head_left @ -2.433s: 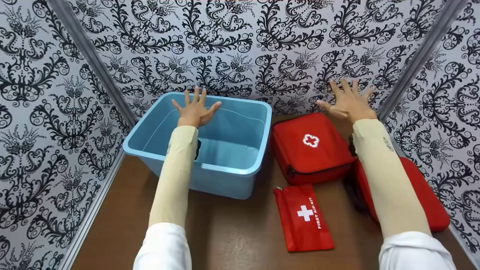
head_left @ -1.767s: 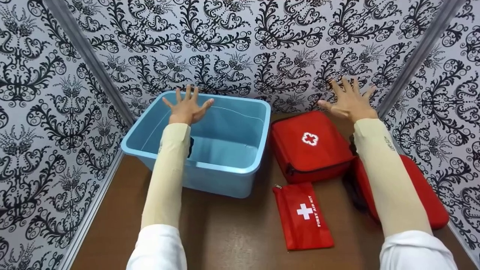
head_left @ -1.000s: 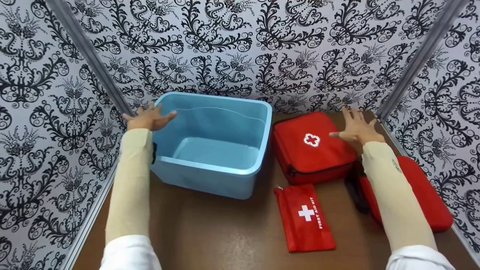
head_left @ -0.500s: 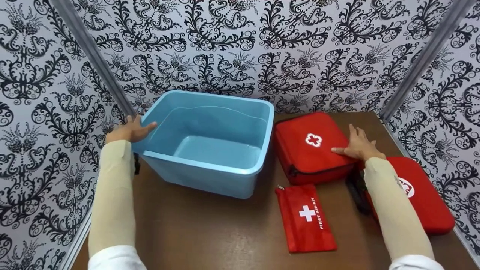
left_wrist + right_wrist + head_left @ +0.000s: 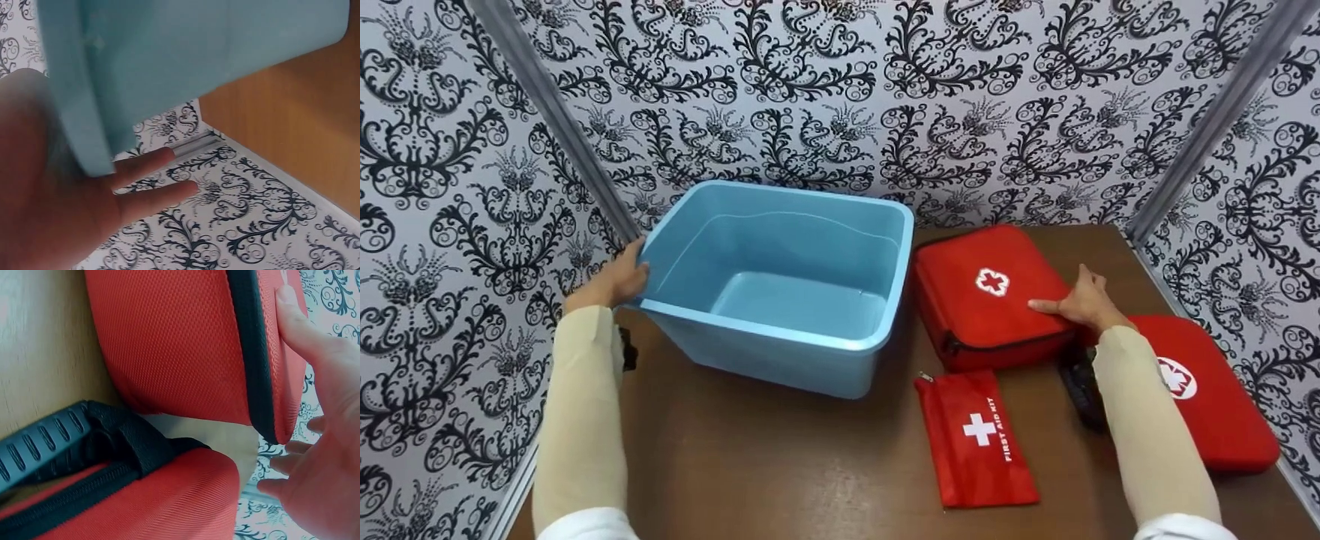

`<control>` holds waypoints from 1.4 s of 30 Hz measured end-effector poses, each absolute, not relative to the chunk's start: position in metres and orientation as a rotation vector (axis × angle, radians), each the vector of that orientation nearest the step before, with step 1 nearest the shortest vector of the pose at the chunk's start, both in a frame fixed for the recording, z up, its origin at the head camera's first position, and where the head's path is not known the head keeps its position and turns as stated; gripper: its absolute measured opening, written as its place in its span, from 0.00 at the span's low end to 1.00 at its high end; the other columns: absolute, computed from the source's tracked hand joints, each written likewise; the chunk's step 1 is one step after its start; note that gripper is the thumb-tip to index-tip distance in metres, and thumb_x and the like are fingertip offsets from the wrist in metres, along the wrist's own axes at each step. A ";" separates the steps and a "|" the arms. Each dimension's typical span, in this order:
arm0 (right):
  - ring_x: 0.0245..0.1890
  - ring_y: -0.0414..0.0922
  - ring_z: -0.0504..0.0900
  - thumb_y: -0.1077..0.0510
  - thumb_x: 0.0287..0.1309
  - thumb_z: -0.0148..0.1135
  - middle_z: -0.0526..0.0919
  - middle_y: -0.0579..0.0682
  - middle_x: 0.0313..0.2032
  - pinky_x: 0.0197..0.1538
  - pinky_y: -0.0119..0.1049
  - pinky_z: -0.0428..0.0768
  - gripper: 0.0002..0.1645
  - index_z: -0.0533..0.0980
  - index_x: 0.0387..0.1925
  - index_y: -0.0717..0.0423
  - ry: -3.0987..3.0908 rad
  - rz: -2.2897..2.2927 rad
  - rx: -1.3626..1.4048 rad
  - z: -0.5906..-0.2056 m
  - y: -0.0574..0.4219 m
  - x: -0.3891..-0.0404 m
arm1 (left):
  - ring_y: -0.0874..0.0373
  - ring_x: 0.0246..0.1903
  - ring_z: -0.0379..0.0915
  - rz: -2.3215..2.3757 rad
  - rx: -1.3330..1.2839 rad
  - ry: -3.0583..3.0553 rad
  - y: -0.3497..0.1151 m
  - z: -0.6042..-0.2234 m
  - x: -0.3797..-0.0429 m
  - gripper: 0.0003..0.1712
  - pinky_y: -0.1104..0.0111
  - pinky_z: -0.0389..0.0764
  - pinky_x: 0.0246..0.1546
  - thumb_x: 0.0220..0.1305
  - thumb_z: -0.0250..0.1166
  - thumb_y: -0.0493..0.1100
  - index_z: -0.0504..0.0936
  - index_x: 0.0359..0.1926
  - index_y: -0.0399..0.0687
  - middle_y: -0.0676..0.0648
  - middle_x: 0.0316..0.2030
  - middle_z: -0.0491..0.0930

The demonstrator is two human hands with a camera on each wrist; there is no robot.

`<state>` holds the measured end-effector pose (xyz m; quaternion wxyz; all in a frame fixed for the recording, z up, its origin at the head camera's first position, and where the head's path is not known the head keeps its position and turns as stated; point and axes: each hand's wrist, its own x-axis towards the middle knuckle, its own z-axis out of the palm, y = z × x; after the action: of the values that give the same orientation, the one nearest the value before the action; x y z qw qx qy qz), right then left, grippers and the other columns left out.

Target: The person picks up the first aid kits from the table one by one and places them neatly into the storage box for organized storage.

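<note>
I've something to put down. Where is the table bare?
Bare table: in front of the blue tub, left of the red pouch. Smaller patch: between the square bag and back right corner. Crowded: around that bag, pouch and the handled case.

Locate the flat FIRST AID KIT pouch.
In the head view, the pouch lies right of centre on the table, in front of the red bag the right hand touches.

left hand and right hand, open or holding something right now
Left hand: closed, holding the blue tub by its rim.
Right hand: open, its thumb touching the top of the red bag beside the tub.
</note>
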<state>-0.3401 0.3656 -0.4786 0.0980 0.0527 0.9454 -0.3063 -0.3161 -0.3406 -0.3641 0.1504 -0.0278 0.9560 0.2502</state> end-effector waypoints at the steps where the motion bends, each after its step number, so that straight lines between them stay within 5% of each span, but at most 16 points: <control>1: 0.71 0.81 0.42 0.34 0.53 0.71 0.31 0.85 0.70 0.75 0.70 0.48 0.82 0.22 0.72 0.76 2.790 -0.927 0.171 -0.480 0.366 -0.339 | 0.23 0.74 0.40 0.729 -0.086 2.752 -0.341 -0.367 -0.316 0.36 0.37 0.44 0.76 0.79 0.29 0.45 0.24 0.77 0.37 0.19 0.74 0.38; 7: 0.73 0.77 0.26 0.32 0.53 0.70 0.20 0.82 0.70 0.77 0.67 0.38 0.87 0.13 0.68 0.76 2.698 -1.037 0.274 -0.488 0.371 -0.338 | 0.23 0.73 0.43 0.815 -0.070 2.776 -0.340 -0.373 -0.314 0.39 0.35 0.46 0.75 0.81 0.32 0.51 0.24 0.78 0.41 0.19 0.74 0.41; 12: 0.75 0.73 0.42 0.31 0.55 0.67 0.35 0.81 0.74 0.79 0.63 0.46 0.80 0.26 0.72 0.79 2.618 -1.102 0.277 -0.491 0.370 -0.338 | 0.24 0.73 0.43 0.866 -0.075 2.769 -0.343 -0.377 -0.315 0.40 0.35 0.45 0.75 0.81 0.33 0.53 0.24 0.78 0.41 0.21 0.75 0.40; 15: 0.69 0.66 0.60 0.32 0.57 0.66 0.54 0.77 0.72 0.77 0.57 0.59 0.71 0.42 0.73 0.81 2.568 -1.182 0.289 -0.494 0.367 -0.337 | 0.24 0.73 0.45 0.869 -0.079 2.778 -0.345 -0.380 -0.315 0.41 0.35 0.46 0.75 0.81 0.33 0.55 0.25 0.78 0.42 0.21 0.75 0.41; 19: 0.60 0.57 0.69 0.33 0.58 0.67 0.66 0.70 0.65 0.68 0.47 0.70 0.63 0.53 0.71 0.79 2.538 -1.266 0.336 -0.498 0.364 -0.335 | 0.24 0.73 0.44 0.837 -0.090 2.802 -0.348 -0.384 -0.316 0.42 0.35 0.46 0.75 0.80 0.33 0.58 0.27 0.79 0.41 0.22 0.75 0.41; 25: 0.58 0.56 0.69 0.36 0.57 0.69 0.66 0.68 0.65 0.65 0.42 0.71 0.63 0.51 0.73 0.77 2.516 -1.365 0.396 -0.497 0.361 -0.336 | 0.23 0.73 0.45 0.850 -0.087 2.831 -0.350 -0.387 -0.317 0.43 0.34 0.46 0.74 0.79 0.33 0.61 0.28 0.79 0.42 0.21 0.75 0.43; 34: 0.47 0.47 0.75 0.38 0.59 0.68 0.68 0.62 0.60 0.42 0.27 0.79 0.61 0.50 0.74 0.72 2.430 -1.418 0.455 -0.494 0.358 -0.334 | 0.22 0.70 0.50 0.862 -0.094 2.849 -0.349 -0.389 -0.315 0.44 0.33 0.49 0.72 0.79 0.34 0.62 0.29 0.79 0.43 0.19 0.73 0.47; 42: 0.52 0.51 0.72 0.39 0.58 0.68 0.66 0.63 0.62 0.48 0.31 0.77 0.60 0.50 0.73 0.72 2.429 -1.406 0.481 -0.488 0.358 -0.334 | 0.23 0.69 0.54 0.889 -0.104 2.854 -0.350 -0.389 -0.314 0.44 0.33 0.50 0.72 0.78 0.34 0.63 0.29 0.79 0.44 0.20 0.73 0.49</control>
<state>-0.3339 0.3578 -0.4878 0.1466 0.1670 0.8439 -0.4883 -0.3143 -0.3499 -0.3889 0.0754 -0.0346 0.9515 0.2963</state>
